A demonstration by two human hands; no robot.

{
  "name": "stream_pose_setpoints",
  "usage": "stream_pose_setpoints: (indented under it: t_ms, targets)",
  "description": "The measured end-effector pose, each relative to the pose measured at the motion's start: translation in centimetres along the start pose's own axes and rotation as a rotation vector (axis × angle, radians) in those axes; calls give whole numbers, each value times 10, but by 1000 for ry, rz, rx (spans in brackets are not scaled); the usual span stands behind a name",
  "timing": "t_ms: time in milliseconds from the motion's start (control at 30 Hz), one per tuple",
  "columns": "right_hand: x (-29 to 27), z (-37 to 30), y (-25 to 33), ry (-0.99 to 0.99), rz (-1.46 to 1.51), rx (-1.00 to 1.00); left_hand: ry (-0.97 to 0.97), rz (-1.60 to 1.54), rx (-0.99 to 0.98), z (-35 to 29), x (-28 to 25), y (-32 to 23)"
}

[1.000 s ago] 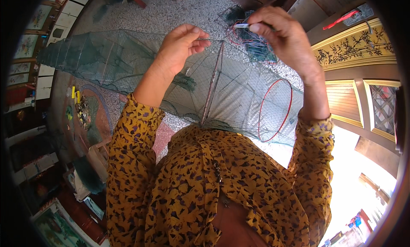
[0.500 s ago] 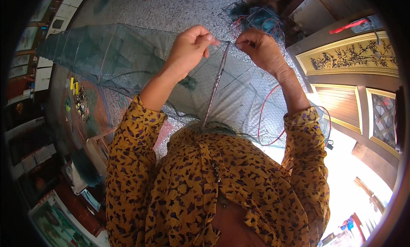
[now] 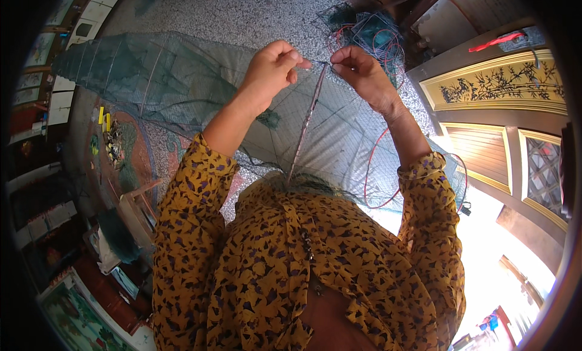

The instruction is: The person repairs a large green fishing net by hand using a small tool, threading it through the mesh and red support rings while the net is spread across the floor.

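Note:
A long green mesh net (image 3: 200, 87) stretches across the view, from a narrow far-left end to wider panels near my body. A thin greyish rod (image 3: 308, 117) crosses it, from between my hands down toward my waist. My left hand (image 3: 273, 72) is closed, thumb against fingers, on the net's edge just left of the rod's upper end. Right of that end, my right hand (image 3: 364, 75) pinches the same edge between thumb and fingertips. A short dark strand of it spans the gap between my hands. A red hoop (image 3: 367, 175) shows through the mesh below my right forearm.
A tangled heap of netting with red and dark hoops (image 3: 373, 36) lies on the speckled floor (image 3: 242, 14) beyond my right hand. Gold-trimmed door panels (image 3: 494, 84) stand at right. Small yellow objects (image 3: 102, 115) and a wooden frame (image 3: 138, 208) are at left.
My right hand has turned slightly, and its thumb and fingers show more clearly at the net's edge. The right forearm has shifted a little left. My left hand stays nearly in place.

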State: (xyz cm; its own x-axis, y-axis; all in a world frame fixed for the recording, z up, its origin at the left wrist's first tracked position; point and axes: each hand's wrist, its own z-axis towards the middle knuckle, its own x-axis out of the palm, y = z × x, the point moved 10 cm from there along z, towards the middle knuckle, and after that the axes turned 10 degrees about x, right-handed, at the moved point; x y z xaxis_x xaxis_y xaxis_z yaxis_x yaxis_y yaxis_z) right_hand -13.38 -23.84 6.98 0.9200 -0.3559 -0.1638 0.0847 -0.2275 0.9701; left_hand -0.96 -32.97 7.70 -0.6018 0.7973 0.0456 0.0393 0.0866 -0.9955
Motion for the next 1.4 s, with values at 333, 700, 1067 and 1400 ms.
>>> stream_pose_setpoints:
  t_ms: [333,700,1067,1400]
  targets:
    - [28,-6,63,-219,-456,-303,-86,-120,-15,-1,-11,8]
    - [47,-38,161,-66,63,-592,-54,339,193,3,15,-27]
    - [-93,-137,217,-178,429,-851,208,632,414,-6,48,-28]
    - [-150,-138,109,-346,-514,40,260,879,345,24,16,-51]
